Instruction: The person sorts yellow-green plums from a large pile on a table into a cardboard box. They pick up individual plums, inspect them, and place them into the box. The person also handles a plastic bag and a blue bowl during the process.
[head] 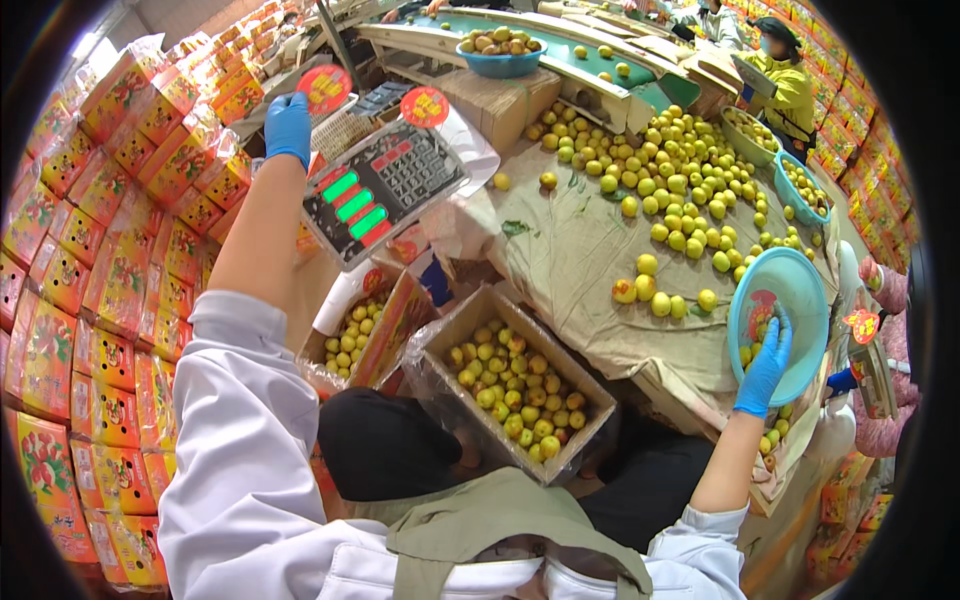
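Note:
My left hand (288,129), in a blue glove, is raised at the edge of a round red sticker (325,88), by the scale's keypad display (386,187); its fingertips are partly hidden, so the grip is unclear. At the right, my right hand (766,367), also gloved in blue, reaches inside a light blue plastic basin (814,330) with a few green jujubes (745,355) near its fingers; whether it holds any is unclear. Between my knees stands a plastic-lined cardboard box (441,336) filled partway with green and brownish jujubes (517,397).
Many jujubes (675,180) lie on a cloth-covered table (555,247). Beyond are a conveyor (570,56), a filled blue basin (501,66) and a co-worker in yellow (791,97). Another box of fruit (405,322) is beside the scale. Printed cartons (112,330) are stacked at left.

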Demonstrator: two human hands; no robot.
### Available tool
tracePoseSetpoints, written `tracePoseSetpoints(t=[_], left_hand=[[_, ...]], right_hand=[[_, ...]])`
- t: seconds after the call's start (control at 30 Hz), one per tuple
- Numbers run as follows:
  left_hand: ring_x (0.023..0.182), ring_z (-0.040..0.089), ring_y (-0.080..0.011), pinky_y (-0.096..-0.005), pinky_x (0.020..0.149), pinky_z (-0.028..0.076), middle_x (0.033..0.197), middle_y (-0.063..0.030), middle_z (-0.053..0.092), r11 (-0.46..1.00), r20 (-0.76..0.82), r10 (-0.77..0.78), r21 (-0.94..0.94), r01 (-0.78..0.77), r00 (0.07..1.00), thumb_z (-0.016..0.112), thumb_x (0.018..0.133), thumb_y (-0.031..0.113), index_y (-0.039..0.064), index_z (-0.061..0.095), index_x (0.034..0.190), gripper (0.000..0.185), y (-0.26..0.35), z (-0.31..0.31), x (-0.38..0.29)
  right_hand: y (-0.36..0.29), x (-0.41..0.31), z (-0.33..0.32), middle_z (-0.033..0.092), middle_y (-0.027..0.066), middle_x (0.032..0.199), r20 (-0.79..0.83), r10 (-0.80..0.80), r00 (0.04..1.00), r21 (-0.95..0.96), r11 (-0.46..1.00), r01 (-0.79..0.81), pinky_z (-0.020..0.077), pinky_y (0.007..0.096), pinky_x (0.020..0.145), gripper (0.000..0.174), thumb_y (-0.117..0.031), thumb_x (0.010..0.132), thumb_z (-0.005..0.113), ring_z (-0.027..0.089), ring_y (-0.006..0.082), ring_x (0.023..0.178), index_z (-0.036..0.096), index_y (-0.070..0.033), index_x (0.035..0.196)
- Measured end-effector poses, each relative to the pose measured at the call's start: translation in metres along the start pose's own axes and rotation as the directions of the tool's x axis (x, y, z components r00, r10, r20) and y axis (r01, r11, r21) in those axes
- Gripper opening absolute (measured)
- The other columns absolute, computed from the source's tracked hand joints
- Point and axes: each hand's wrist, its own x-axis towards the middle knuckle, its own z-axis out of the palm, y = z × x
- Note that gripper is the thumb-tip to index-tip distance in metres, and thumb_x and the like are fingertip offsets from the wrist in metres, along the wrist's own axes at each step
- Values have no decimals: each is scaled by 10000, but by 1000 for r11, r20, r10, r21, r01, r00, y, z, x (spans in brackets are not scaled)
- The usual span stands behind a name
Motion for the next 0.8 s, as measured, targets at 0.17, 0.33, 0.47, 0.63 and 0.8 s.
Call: tracePoseSetpoints(t=[0.17, 0.33, 0.47, 0.63, 0.8], left_hand=[[915, 592, -78, -243, 843, 491, 996, -3, 663, 932, 598, 194, -360, 44, 778, 656, 937, 142, 10, 683, 1066, 187, 70, -22, -189], [1079, 585, -128, -286, 989, 456, 1171, -63, 650, 873, 827, -6, -270, 406, 562, 627, 939, 45, -36, 659, 1071, 158, 65, -34, -321], [1089, 597, -167, -304, 953, 468, 1195, -96, 650, 934, 879, 129, -263, 240, 460, 638, 920, 65, -21, 674, 1046, 157, 47, -41, -373], [1226, 540, -324, -360, 1016, 436, 1295, -194, 578, 934, 675, 325, -340, -112, 662, 631, 906, 108, 54, 641, 1217, 315, 24, -50, -431], [1208, 501, -258, -372, 1036, 402, 1353, -156, 521, 400, 333, -746, -468, 788, 577, 501, 996, 216, 47, 386, 1421, 472, -61, -4, -500]], right_hand=[[-45, -39, 34, 630, 68, 1185, 159, -68, 985, -28, 997, 74, 441, 306, 1001, 290, -123, 1023, 486, 580, 156, 1089, 610, 4, 1252], [-114, -165, 120, 621, 97, 1228, 631, 102, 769, 80, 977, -196, 427, 304, 1013, 346, -126, 960, 602, 560, 170, 1145, 588, -27, 1291], [-138, -220, 147, 588, 83, 1270, 828, 72, 556, 82, 965, -247, 418, 309, 1024, 536, -124, 892, 696, 546, 171, 1157, 501, -41, 1384], [-118, -236, 145, 622, -7, 891, 840, 340, 423, -257, 936, -241, 470, 231, 787, 172, -73, 892, 687, 546, 57, 850, 658, 0, 1045], [-82, -229, 128, 677, 11, 998, 679, 434, 592, -28, 821, -571, 480, 235, 845, 230, -100, 897, 702, 603, 77, 912, 643, -19, 1104]])
